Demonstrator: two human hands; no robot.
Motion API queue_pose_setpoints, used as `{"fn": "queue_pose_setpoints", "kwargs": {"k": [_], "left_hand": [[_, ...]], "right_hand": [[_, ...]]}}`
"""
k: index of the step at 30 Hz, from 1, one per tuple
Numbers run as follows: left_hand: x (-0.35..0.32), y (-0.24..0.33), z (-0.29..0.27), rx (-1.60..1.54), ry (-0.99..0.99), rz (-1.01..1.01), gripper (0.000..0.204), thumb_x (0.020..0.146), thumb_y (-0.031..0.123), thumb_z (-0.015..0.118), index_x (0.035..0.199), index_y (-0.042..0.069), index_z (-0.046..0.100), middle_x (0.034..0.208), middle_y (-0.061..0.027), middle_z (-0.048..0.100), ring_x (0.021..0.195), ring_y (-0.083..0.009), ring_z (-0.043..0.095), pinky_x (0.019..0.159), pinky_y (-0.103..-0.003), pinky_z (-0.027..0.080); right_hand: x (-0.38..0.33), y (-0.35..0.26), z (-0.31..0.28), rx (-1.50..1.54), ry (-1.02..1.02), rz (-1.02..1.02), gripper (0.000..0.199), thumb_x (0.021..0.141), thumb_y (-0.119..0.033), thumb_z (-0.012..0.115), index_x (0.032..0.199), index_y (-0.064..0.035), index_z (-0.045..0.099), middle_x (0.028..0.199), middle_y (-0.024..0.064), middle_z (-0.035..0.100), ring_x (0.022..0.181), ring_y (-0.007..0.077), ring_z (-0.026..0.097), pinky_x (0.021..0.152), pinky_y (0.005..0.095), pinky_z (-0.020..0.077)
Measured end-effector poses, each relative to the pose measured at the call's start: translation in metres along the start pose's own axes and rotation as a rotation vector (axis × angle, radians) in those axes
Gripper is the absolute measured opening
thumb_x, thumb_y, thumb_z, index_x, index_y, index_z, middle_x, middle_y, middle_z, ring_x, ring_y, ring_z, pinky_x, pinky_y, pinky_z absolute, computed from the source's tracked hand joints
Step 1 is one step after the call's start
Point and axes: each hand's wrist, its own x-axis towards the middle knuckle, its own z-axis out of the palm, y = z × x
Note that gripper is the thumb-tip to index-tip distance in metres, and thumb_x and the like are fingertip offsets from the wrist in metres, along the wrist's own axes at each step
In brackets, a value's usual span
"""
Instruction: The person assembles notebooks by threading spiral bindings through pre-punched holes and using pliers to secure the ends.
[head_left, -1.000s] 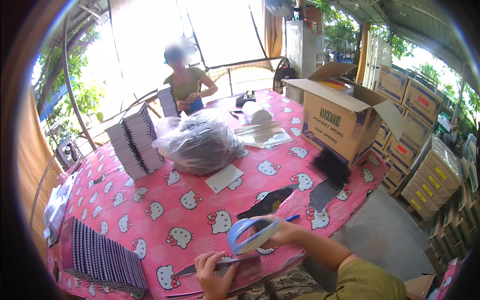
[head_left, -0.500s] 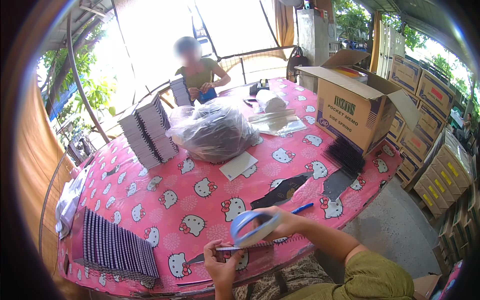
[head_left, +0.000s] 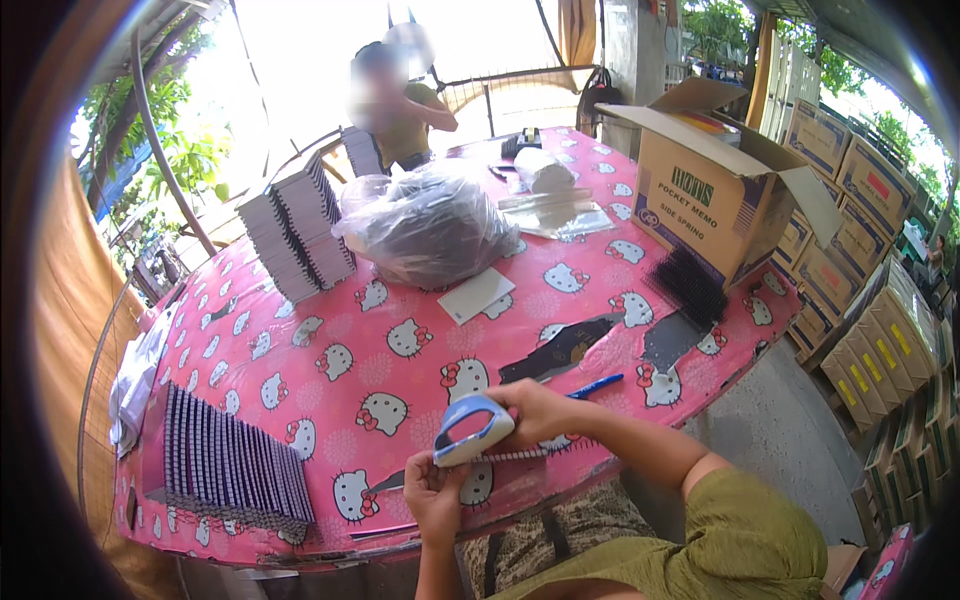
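My right hand [head_left: 540,411] is wrapped round a blue-and-white looped hand tool [head_left: 478,446]. The tool's front end rests at the left end of a spiral-bound notepad's coiled edge [head_left: 518,455]. Fingers and thumb of my left hand [head_left: 434,503] are closed at that same corner of the notepad, just below the tool. Most of the notepad is hidden by the tool and my hands. On the table beyond my right wrist lies a blue pen [head_left: 597,387].
Stacked notepads stand at near left [head_left: 235,470] and far left [head_left: 295,232]. A filled plastic bag [head_left: 430,230], a white pad [head_left: 476,296], black spiral coils [head_left: 688,288] and an open carton [head_left: 700,195] are on the table [head_left: 330,420]. Another person [head_left: 425,115] stands across it.
My right hand has brought the tool left and slightly down, onto the notepad's corner by my left hand. The person across the table has raised their arms toward the head.
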Motion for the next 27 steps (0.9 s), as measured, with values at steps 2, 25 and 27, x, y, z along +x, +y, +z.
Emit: {"fn": "queue_pose_setpoints", "kwargs": {"k": [2, 25, 27], "left_hand": [[0.001, 0.002, -0.001, 0.015, -0.01, -0.043, 0.031, 0.081, -0.011, 0.064, 0.105, 0.001, 0.052, 0.102, -0.0078, 0.062, 0.095, -0.0132, 0.061, 0.083, -0.025, 0.049], [0.008, -0.006, -0.013, 0.114, -0.013, 0.048, 0.027, 0.085, 0.001, 0.062, 0.111, 0.0, 0.061, 0.094, -0.0087, 0.065, 0.082, -0.0195, 0.061, 0.076, -0.031, 0.048], [-0.001, 0.014, 0.013, 0.092, 0.033, -0.101, 0.023, 0.083, 0.012, 0.071, 0.105, 0.01, 0.065, 0.088, -0.0067, 0.065, 0.082, -0.026, 0.057, 0.086, -0.041, 0.041]], "right_hand": [[-0.009, 0.003, -0.011, 0.136, 0.009, 0.042, 0.053, 0.066, 0.001, 0.068, 0.118, -0.0038, 0.058, 0.095, 0.0083, 0.067, 0.086, 0.0103, 0.059, 0.077, 0.0292, 0.0493], [-0.008, 0.051, -0.114, -1.049, 0.659, 0.491, 0.04, 0.069, -0.01, 0.065, 0.108, -0.0051, 0.054, 0.104, 0.0147, 0.059, 0.099, 0.0349, 0.061, 0.077, 0.0454, 0.052], [-0.03, 0.078, -0.151, -1.14, 0.744, 0.591, 0.04, 0.072, -0.015, 0.069, 0.107, -0.004, 0.054, 0.106, 0.0146, 0.059, 0.099, 0.0341, 0.06, 0.08, 0.0446, 0.0518]]}}
